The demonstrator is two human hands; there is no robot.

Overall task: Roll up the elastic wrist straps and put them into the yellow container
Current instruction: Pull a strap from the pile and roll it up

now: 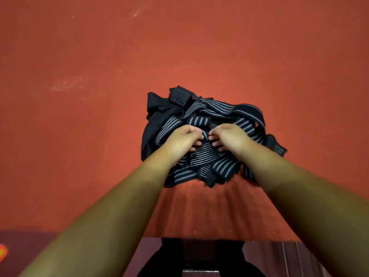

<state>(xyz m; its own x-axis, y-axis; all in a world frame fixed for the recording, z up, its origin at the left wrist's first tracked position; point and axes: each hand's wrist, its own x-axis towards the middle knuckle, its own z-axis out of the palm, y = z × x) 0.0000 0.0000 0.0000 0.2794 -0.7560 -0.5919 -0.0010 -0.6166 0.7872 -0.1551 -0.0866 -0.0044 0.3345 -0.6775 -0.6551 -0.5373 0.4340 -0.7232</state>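
Note:
A tangled pile of black elastic wrist straps (217, 114) with grey stripes lies in the middle of a red table (79, 116). Both of my hands are on top of the pile, side by side. My left hand (182, 137) has its fingers curled into the straps, gripping one strap (205, 134) at its left side. My right hand (229, 136) grips the same strap from the right, its fingers curled down into the fabric. No yellow container is in view.
The red table surface stretches wide to the left, right and far side of the pile. Its near edge (199, 237) runs along the bottom, with a dark floor below. A small orange object (3, 252) shows at the lower left corner.

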